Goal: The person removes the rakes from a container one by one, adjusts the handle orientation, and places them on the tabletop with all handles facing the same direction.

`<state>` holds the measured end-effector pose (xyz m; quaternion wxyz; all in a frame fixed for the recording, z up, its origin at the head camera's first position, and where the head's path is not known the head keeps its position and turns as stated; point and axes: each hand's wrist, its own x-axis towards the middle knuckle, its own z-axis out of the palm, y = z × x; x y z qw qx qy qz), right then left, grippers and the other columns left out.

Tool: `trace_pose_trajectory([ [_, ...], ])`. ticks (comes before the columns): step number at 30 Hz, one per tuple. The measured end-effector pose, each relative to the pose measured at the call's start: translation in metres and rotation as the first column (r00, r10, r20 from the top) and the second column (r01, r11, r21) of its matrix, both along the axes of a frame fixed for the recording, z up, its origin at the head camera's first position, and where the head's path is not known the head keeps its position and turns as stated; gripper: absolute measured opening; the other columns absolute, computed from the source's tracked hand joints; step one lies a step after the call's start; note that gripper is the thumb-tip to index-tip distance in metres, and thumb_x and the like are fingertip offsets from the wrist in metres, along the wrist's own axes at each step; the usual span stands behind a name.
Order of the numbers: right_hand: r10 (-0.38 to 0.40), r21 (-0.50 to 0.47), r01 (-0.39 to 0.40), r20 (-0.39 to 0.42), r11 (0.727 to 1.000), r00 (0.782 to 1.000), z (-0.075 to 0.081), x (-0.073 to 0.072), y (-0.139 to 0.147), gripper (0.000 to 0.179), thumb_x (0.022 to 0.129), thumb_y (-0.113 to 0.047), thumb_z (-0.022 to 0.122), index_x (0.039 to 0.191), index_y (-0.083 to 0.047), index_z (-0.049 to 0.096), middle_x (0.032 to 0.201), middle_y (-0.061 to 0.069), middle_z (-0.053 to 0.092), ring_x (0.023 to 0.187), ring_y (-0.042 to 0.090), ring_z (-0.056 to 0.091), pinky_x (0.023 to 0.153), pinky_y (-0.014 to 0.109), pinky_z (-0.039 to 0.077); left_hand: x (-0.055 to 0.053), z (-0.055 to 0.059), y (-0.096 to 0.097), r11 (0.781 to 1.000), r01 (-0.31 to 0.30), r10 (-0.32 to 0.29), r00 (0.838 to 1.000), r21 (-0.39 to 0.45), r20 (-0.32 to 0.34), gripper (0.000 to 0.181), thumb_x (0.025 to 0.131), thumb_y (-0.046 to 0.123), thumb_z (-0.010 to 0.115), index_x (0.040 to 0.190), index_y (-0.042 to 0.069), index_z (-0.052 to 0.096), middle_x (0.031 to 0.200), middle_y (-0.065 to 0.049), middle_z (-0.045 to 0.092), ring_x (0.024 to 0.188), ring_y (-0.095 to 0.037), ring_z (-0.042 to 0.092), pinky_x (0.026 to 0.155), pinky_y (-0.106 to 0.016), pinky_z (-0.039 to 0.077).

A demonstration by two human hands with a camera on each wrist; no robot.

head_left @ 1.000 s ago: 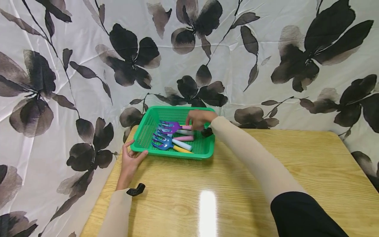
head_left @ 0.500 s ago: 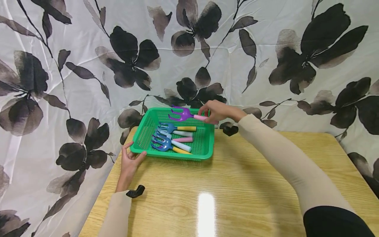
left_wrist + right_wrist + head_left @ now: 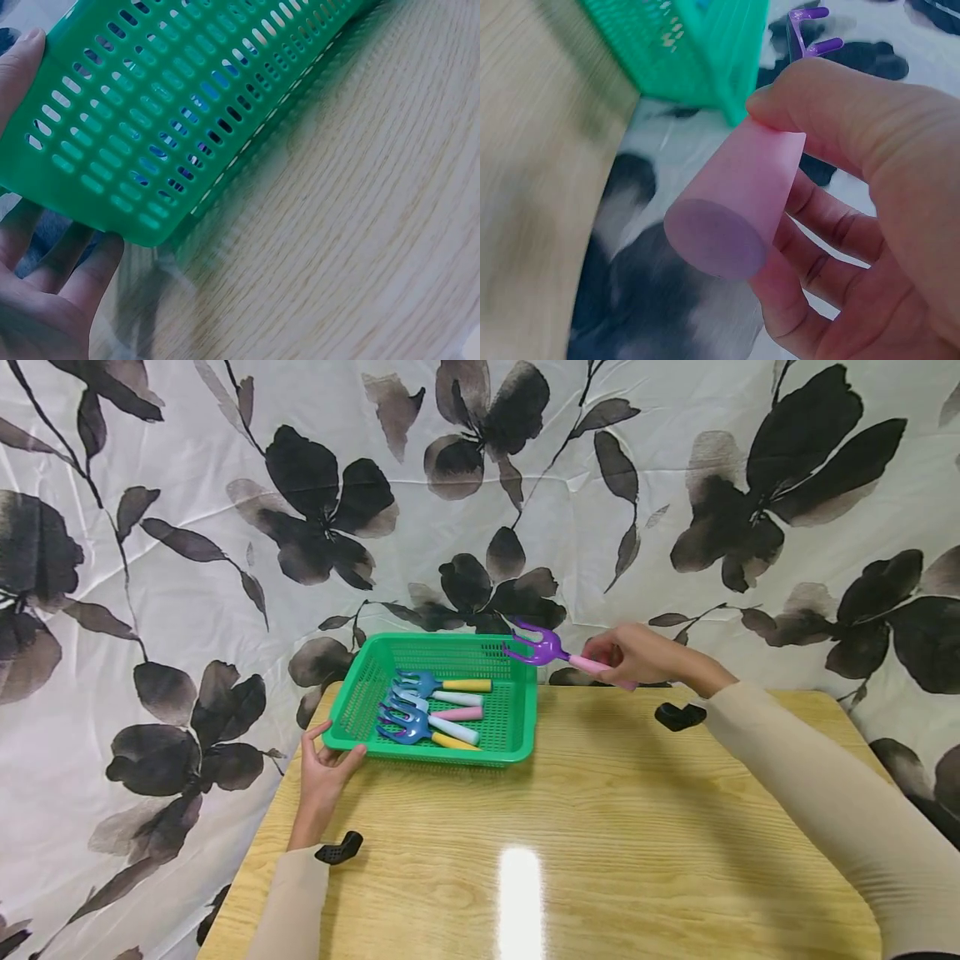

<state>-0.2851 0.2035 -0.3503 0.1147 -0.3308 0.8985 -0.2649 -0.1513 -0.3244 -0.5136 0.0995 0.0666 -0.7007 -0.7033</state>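
Note:
My right hand (image 3: pixel 639 653) holds a small garden hand fork by its pink handle (image 3: pixel 735 191), thumb on one side and fingers on the other. The fork's purple head (image 3: pixel 543 647) points left, raised over the right rim of a green plastic basket (image 3: pixel 527 718). At the basket's front left corner, my left hand (image 3: pixel 322 777) grips the rim between thumb and fingers; the left wrist view shows its fingertips against the basket wall (image 3: pixel 90 199). Inside lie several more hand forks, among them a blue one with a yellow handle (image 3: pixel 467 685) at the back and a pink handle (image 3: pixel 459 714).
The basket stands near the back left of a wooden table (image 3: pixel 600 827). A white curtain (image 3: pixel 585 518) with dark flowers hangs right behind the table's back edge and along its left side. Each wrist carries a black camera mount (image 3: pixel 679 717).
My right hand has lifted the purple hand fork with the pink handle out of the basket and carried it right. My left hand stays at the basket's corner.

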Motion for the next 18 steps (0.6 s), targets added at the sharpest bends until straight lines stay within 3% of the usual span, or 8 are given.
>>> trace_pose_trajectory([
  [6, -0.117, 0.037, 0.119, -0.058, 0.992, 0.991, -0.011, 0.024, 0.045, 0.032, 0.089, -0.010, 0.080, 0.121, -0.006, 0.072, 0.080, 0.001, 0.064, 0.071, 0.019, 0.055, 0.057, 0.030, 0.047, 0.001, 0.002, 0.002, 1.000, -0.006, 0.006, 1.000, 0.017, 0.015, 0.081, 0.093, 0.011, 0.078, 0.154, 0.024, 0.027, 0.146, -0.025, 0.053, 0.128, -0.021, 0.058, 0.092, -0.021, 0.054],
  [12, -0.238, 0.038, 0.239, -0.030, 0.970, 0.971, -0.024, 0.048, 0.088, 0.041, 0.090, -0.010, 0.080, 0.127, -0.002, 0.068, 0.096, 0.007, 0.068, 0.083, 0.022, 0.062, 0.057, 0.031, 0.054, 0.001, 0.003, 0.002, 0.999, -0.010, 0.010, 1.000, 0.038, 0.010, 0.081, 0.093, 0.007, 0.077, 0.154, 0.025, 0.027, 0.146, -0.025, 0.053, 0.127, -0.022, 0.059, 0.091, -0.022, 0.055],
  [18, -0.326, 0.024, 0.327, -0.028, 0.945, 0.945, -0.040, 0.072, 0.125, 0.039, 0.088, -0.009, 0.081, 0.124, -0.005, 0.068, 0.092, 0.007, 0.062, 0.076, 0.019, 0.060, 0.053, 0.029, 0.052, 0.000, 0.001, 0.000, 0.999, -0.006, 0.006, 1.000, 0.036, 0.016, 0.082, 0.093, 0.008, 0.077, 0.155, 0.024, 0.026, 0.146, -0.025, 0.053, 0.127, -0.023, 0.058, 0.092, -0.022, 0.055],
])
